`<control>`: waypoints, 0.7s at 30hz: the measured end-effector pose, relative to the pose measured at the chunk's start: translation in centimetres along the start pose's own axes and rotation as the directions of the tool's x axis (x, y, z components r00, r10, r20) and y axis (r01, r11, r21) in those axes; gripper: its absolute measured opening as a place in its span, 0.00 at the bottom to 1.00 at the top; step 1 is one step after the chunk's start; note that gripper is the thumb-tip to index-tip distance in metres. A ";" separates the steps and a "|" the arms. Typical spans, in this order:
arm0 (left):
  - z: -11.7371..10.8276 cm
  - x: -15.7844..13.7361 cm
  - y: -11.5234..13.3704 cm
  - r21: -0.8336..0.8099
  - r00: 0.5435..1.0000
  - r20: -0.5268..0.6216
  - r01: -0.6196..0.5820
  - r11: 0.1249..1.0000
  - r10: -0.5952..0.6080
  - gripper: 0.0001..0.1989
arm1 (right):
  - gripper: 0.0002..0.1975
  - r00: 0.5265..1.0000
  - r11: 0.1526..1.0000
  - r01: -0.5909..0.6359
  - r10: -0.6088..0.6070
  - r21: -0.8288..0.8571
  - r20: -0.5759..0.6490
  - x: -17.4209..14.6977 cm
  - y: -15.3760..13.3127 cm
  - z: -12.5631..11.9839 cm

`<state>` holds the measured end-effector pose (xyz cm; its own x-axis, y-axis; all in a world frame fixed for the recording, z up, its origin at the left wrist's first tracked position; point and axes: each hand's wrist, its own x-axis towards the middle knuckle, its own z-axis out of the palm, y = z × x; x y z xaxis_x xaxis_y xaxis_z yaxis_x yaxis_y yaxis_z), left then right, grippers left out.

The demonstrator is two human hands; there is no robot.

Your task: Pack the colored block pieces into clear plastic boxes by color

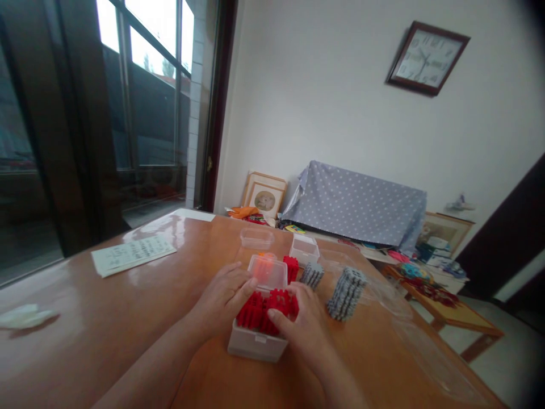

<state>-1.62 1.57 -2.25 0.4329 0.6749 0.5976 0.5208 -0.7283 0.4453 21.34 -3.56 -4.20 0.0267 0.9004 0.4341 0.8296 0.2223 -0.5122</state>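
Observation:
A clear plastic box (258,346) with its hinged lid (272,274) raised stands in front of me, filled with red toothed plastic pieces (250,313). My left hand (225,295) rests at the box's left side, fingers stretched out, the thumb close to the red pieces. On the right, my right hand (304,324) grips a stack of red toothed pieces (279,304) at the top of the box, thumb in front and fingers around the far side. Behind the lid stands another red stack (290,268). Grey toothed stacks, one small (312,275) and one tall (347,292), stand to the right.
Another clear box (304,250) and a shallow clear container (257,237) stand farther back. Orange pieces (267,260) show through the lid. Clear plastic lids (387,292) lie along the table's right side. Printed sheets (133,254) and a crumpled tissue (26,317) lie left.

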 end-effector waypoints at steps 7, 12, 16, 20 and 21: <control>0.2 -0.2 0.4 0.006 1.000 -0.008 -0.011 1.000 0.011 0.18 | 0.26 0.999 0.999 -0.022 0.023 -0.033 0.031 -0.2 -0.4 1.3; 0.3 -0.2 0.6 0.013 0.998 0.044 -0.056 0.998 0.055 0.19 | 0.27 0.997 0.999 -0.041 0.041 0.007 0.060 0.0 -0.2 1.7; 0.2 -0.2 1.1 -0.008 0.995 0.066 -0.077 0.997 0.077 0.19 | 0.29 0.998 0.999 -0.037 0.037 0.011 0.047 0.1 0.1 2.0; 0.3 -0.3 1.1 -0.002 0.995 0.078 -0.065 0.998 0.065 0.19 | 0.29 0.999 0.999 -0.028 0.027 0.025 0.030 0.0 0.6 1.6; 0.3 -0.3 1.1 0.002 0.995 0.079 -0.063 0.998 0.062 0.18 | 0.27 0.999 0.999 -0.025 0.024 0.034 0.023 -0.1 0.7 1.4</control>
<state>-0.97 0.59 -2.16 0.5215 0.6355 0.5694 0.4942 -0.7690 0.4055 21.12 -2.97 -5.60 0.0343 0.9139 0.4044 0.8094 0.2120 -0.5476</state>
